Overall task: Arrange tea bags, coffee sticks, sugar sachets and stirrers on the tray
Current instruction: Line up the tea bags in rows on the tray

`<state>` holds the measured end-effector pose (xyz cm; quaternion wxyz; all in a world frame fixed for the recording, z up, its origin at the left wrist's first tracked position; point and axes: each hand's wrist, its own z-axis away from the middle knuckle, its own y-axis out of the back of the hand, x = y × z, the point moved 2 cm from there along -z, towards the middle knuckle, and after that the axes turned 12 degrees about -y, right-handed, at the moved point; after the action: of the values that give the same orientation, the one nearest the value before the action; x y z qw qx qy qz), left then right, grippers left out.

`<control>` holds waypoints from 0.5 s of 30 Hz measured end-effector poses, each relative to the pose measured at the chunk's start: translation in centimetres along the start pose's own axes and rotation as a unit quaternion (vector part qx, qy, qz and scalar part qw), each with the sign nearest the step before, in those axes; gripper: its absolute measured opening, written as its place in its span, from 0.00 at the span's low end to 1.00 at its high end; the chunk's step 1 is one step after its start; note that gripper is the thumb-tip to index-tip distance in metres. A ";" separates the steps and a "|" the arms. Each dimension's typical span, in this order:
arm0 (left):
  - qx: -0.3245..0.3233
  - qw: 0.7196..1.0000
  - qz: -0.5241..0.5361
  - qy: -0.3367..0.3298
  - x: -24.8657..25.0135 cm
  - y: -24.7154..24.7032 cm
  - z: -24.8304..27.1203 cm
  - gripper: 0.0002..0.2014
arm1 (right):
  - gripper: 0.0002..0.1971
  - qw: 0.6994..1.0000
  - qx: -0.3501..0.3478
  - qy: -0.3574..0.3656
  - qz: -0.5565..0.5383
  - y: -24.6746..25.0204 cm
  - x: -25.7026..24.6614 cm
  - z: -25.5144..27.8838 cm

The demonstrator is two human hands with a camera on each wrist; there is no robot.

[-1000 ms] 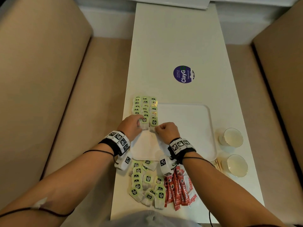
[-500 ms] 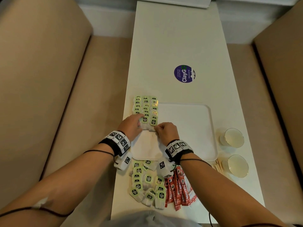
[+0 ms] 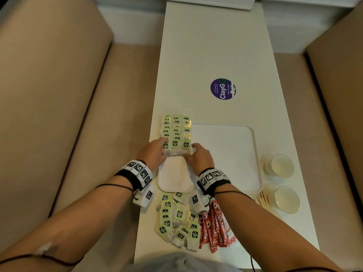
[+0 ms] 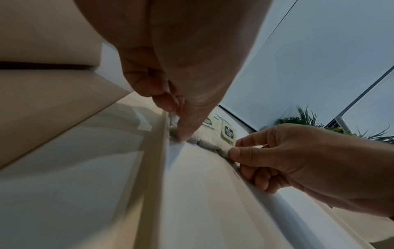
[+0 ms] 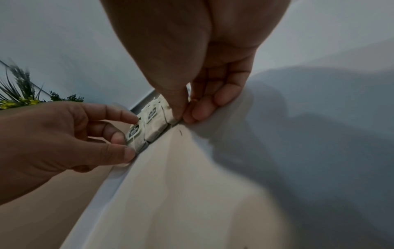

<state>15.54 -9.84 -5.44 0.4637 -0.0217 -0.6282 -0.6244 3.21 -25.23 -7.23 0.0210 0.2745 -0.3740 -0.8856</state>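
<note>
3 columns of tea bags point(image 3: 176, 132) are laid on the tray point(image 3: 231, 154); the nearest row is pinched by left hand point(image 3: 155, 154) and right hand point(image 3: 198, 157). Loose tea bags point(image 3: 176, 218), coffee sticks point(image 3: 213, 226), and stirrers point(image 3: 262, 201) are left on the worktop point(image 3: 212, 46).

My left hand point(image 3: 155, 154) and right hand point(image 3: 198, 157) crowd the near end of the tea bag rows point(image 3: 176, 132) at the tray's point(image 3: 231, 154) far-left corner, fingertips on the bags, no gap between there. Right half of the tray lies bare, wide room to sweep across. Far half of the desk point(image 3: 212, 46) is open too, only a flat purple sticker point(image 3: 223, 89) on it. At the desk's right edge two cups point(image 3: 282, 165) stand just beside the tray, blocking that side. Along the near edge, loose tea bags point(image 3: 176, 218), red coffee sticks point(image 3: 213, 226) and wooden stirrers point(image 3: 262, 200) sit under my wrists, so pulling straight back means lifting over them.
</note>
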 end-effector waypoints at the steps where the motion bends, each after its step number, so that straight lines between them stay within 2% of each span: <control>1: 0.000 1.000 0.000 0.000 0.0 0.0 0.1 0.23 | 0.29 1.000 0.002 0.002 -0.001 0.0 0.0 0.0; 9: -0.003 1.000 0.009 -0.020 0.3 0.2 1.4 0.24 | 0.27 0.999 -0.034 0.016 -0.009 0.6 1.9 0.8; 15: -0.102 0.992 0.036 -0.066 1.0 -1.3 5.0 0.19 | 0.14 0.995 -0.045 0.082 0.042 1.7 4.6 4.4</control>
<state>11.41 -6.61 -4.79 0.4384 -0.1324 -0.5893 -0.6655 -3.20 -24.69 -5.71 0.1010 0.3293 -0.3421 -0.8743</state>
